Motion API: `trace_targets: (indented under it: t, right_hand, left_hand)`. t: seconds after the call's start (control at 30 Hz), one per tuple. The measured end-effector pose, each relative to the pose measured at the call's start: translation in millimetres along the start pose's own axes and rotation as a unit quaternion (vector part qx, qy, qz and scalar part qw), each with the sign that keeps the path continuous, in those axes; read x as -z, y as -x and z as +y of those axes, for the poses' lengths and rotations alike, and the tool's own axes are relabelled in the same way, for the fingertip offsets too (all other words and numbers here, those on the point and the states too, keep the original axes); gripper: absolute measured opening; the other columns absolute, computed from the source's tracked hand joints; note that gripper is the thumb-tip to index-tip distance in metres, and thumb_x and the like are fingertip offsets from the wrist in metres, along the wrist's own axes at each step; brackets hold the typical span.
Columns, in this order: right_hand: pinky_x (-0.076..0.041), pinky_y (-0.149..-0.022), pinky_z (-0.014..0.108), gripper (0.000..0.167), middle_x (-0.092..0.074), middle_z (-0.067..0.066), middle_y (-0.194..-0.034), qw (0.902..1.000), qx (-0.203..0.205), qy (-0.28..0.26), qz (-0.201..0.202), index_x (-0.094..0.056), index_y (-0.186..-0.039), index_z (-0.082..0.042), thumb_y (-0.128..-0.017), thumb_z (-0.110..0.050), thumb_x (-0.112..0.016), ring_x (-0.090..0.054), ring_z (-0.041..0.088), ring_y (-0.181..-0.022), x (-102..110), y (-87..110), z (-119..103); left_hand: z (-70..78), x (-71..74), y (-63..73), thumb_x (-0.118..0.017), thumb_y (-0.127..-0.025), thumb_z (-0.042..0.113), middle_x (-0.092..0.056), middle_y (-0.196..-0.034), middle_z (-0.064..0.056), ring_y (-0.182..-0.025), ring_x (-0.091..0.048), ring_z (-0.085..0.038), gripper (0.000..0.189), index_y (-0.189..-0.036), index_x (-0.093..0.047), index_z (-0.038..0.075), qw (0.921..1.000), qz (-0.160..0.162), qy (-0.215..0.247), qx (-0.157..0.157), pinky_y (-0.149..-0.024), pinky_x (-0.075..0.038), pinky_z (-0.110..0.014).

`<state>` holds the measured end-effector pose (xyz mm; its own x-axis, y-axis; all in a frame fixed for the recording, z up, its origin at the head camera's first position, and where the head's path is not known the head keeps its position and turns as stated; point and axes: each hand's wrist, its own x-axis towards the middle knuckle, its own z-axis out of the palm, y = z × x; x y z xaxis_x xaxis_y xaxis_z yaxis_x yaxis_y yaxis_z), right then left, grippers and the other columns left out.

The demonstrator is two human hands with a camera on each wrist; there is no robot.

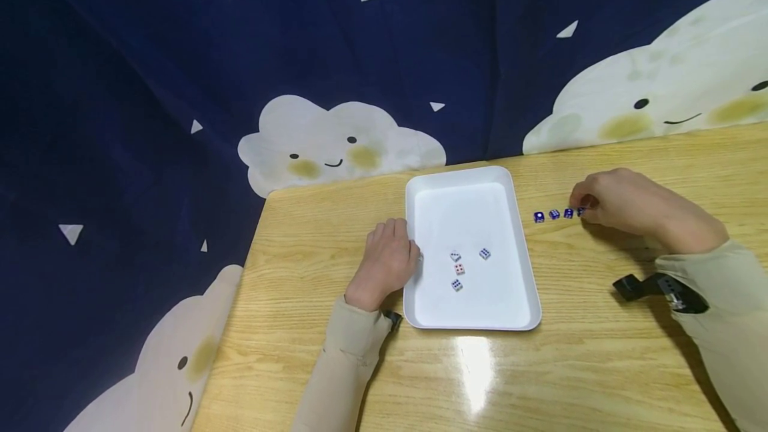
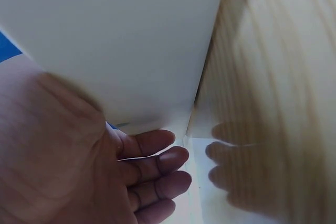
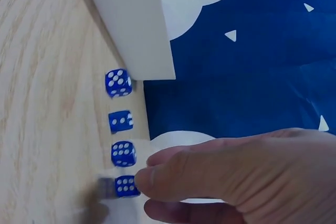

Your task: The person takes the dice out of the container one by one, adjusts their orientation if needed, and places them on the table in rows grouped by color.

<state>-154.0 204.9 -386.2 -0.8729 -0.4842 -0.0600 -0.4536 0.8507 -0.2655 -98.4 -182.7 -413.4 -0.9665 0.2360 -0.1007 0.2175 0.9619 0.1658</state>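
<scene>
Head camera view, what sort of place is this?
Probably an indoor play corner or staged tabletop: a wood-grain table, a cloud-print navy backdrop behind it, and a white tray holding small white dice.

Four blue, white-pipped dice (image 1: 555, 215) in a spaced row, just right of a shallow white tray (image 1: 495, 299)

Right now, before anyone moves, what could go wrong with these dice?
Possibly two things. The right hand has its fingers at the end blue die, with only a narrow gap to the neighbouring blue die, so a small slip might knock the row crooked. The left hand is at the rim of the white tray; a push there could slide the tray into the nearest blue die or shift the loose white dice.
</scene>
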Motion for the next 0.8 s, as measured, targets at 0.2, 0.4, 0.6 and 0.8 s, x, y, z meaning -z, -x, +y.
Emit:
trace_targets:
  t: [0.2, 0.4, 0.6, 0.8]
  right_hand:
    - [-0.056, -0.079, 0.048, 0.018, -0.074, 0.003, -0.092, 0.9999, 0.002, -0.002, 0.011, -0.077, -0.101, -0.006, -0.083, -0.006, -0.078, -0.066, 0.019, -0.082, 5, 0.1, -11]
    - [-0.057, -0.083, 0.052, 0.019, -0.076, 0.006, -0.098, 0.9995, 0.021, -0.004, 0.024, -0.077, -0.104, -0.006, -0.086, -0.01, -0.078, -0.071, 0.025, -0.09, 10, 0.7, -24]
    - [-0.057, -0.085, 0.05, 0.017, -0.076, 0.007, -0.103, 0.9977, 0.044, -0.011, 0.05, -0.078, -0.103, -0.008, -0.086, -0.012, -0.078, -0.071, 0.024, -0.093, 11, 3.2, -41]
    - [-0.058, -0.084, 0.046, 0.014, -0.076, 0.003, -0.101, 0.9939, 0.076, -0.01, 0.079, -0.078, -0.099, -0.012, -0.086, -0.011, -0.079, -0.071, 0.02, -0.092, 10, 4.6, -56]
  left_hand:
    - [-1.1, -0.1, -0.3, -0.036, -0.104, 0.023, -0.049, -0.099, -0.009, -0.09, -0.041, -0.026, 0.025, -0.11, -0.049, 0.003, 1.0, 0.002, 0.0, -0.005, -0.085, -0.039, -0.037]
    - [-0.5, 0.8, 0.1, -0.037, -0.104, 0.024, -0.049, -0.099, -0.01, -0.091, -0.042, -0.027, 0.025, -0.111, -0.049, 0.003, 1.0, 0.003, -0.001, -0.006, -0.086, -0.039, -0.037]
    - [0.0, 1.0, 0.0, -0.037, -0.104, 0.024, -0.048, -0.099, -0.009, -0.091, -0.041, -0.026, 0.025, -0.111, -0.049, 0.003, 1.0, 0.0, -0.004, -0.002, -0.086, -0.038, -0.036]
    - [0.5, 2.2, 0.9, -0.038, -0.104, 0.024, -0.047, -0.098, -0.008, -0.09, -0.04, -0.026, 0.024, -0.11, -0.048, 0.004, 1.0, 0.001, -0.007, -0.001, -0.086, -0.037, -0.036]
